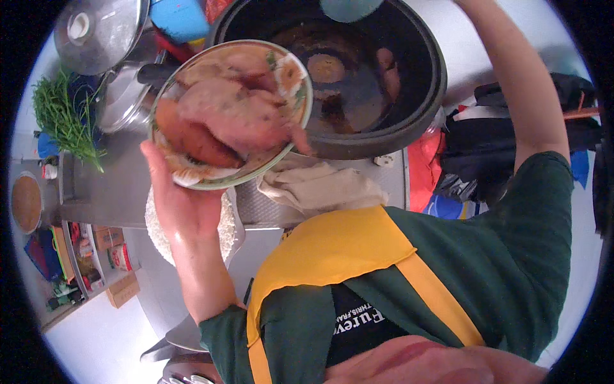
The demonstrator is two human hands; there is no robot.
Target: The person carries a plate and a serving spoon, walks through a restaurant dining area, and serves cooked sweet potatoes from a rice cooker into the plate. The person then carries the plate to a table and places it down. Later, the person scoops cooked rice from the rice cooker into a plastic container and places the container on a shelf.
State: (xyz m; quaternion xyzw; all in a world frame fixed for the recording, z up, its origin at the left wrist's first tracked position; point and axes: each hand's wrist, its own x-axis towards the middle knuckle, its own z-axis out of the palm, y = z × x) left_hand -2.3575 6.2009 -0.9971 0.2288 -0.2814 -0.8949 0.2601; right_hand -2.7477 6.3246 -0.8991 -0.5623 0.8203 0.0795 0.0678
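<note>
My left hand (pixel 192 211) holds a patterned plate (pixel 192 182) from below at its near rim, raised and tilted. On the plate lie several reddish sweet potatoes (pixel 235 115), blurred, one poking past the rim at the right. Just behind, a large round black pot (pixel 374 149) stands on the counter. Inside it, dark liquid seems to cover the bottom, and a reddish piece (pixel 389 74) rests by the right wall. A pale round object (pixel 350 7) hangs over the pot's far side, cut off by the picture edge. My right arm reaches up past the top edge, so its hand is out of view.
A beige cloth (pixel 321 187) lies before the pot on the metal counter (pixel 120 192). Leafy greens (pixel 67 115) and a glass lid (pixel 100 38) are at the left. A white, grainy-looking thing (pixel 158 235) sits below my left hand. A red bag (pixel 424 168) is at the right.
</note>
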